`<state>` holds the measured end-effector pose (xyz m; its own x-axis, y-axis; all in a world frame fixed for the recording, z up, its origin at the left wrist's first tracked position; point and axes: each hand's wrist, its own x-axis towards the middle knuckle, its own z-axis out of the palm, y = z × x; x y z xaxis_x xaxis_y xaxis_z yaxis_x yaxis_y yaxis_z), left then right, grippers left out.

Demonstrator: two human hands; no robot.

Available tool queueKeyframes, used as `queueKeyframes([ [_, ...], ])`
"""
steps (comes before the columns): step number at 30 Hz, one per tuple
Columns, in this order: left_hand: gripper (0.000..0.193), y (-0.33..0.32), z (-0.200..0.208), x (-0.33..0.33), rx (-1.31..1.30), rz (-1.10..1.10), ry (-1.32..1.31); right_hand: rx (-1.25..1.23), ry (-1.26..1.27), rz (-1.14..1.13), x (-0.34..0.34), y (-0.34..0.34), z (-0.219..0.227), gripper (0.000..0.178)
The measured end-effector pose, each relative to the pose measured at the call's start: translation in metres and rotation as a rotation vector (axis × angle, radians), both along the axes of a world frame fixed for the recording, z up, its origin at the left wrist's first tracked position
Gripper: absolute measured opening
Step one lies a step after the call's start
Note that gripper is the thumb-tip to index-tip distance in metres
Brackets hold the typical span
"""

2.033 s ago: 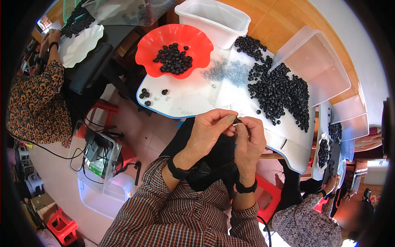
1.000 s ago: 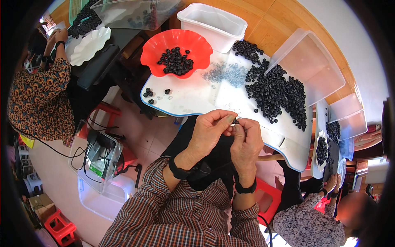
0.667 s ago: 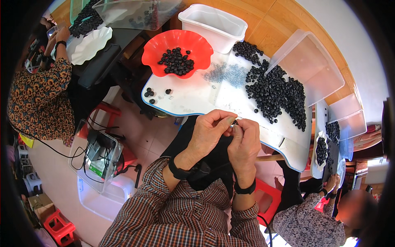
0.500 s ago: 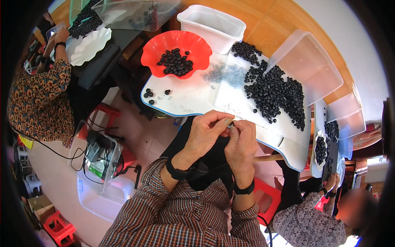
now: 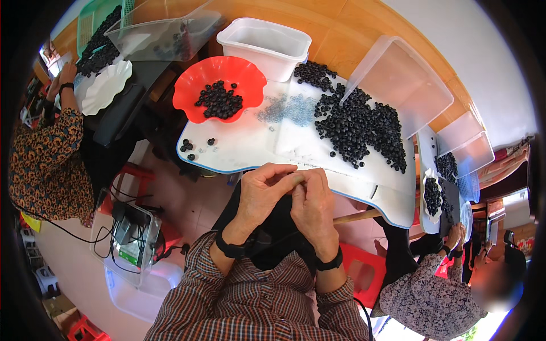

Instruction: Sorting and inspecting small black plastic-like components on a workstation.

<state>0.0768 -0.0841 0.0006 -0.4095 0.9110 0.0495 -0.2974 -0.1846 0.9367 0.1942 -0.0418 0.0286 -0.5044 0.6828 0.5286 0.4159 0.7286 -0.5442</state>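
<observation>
My left hand (image 5: 263, 196) and my right hand (image 5: 313, 207) meet just off the front edge of the white table (image 5: 239, 145). Thumbs and fingertips are pinched together on both, and whatever lies between them is hidden. Beyond them, a big spread of small round black parts (image 5: 352, 128) covers the table's right half. A red wavy-rimmed bowl (image 5: 185, 85) to the left holds more of these parts. Several loose black parts (image 5: 186, 146) lie near the left corner. Tiny clear rings (image 5: 290, 111) are scattered mid-table.
Behind the bowl stands a white tub (image 5: 264, 48); a clear bin (image 5: 409, 85) lies tipped beside the black heap. Co-workers sit left (image 5: 48, 165) and right (image 5: 432, 290). A box of cables (image 5: 128, 244) is at lower left, a red stool (image 5: 364, 270) by my right.
The view has shifted, so the table and bowl appear lower and further left. My hands stay together; a small dark piece visible between the fingertips before is now hidden.
</observation>
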Motion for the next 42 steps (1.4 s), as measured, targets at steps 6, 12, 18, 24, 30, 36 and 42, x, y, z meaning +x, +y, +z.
queueKeyframes([
  [6,0.021,0.001,-0.003,-0.005,-0.035,-0.077,-0.041,-0.155,0.070,0.040,0.002,0.001,-0.005,0.018],
  [12,0.021,0.001,-0.002,-0.006,-0.047,-0.045,0.090,-0.443,0.204,0.014,0.003,-0.001,-0.018,0.017],
  [18,0.021,0.004,-0.016,-0.020,0.037,-0.140,-0.225,-0.691,0.517,0.066,-0.002,-0.002,-0.019,0.018],
  [24,0.022,0.005,-0.019,-0.029,0.152,-0.213,-0.591,-0.716,0.540,0.042,-0.003,-0.003,-0.023,0.018],
  [30,0.024,0.006,-0.012,-0.039,0.118,-0.108,-0.554,-0.717,0.523,0.012,-0.001,0.000,-0.029,0.014],
  [36,0.028,0.025,0.007,-0.073,-0.002,0.172,-0.420,-0.634,0.417,-0.058,0.010,0.009,-0.050,0.011],
  [42,0.033,0.046,0.019,-0.114,-0.022,0.379,-0.280,-0.525,0.361,-0.123,0.017,0.017,-0.061,0.011],
])
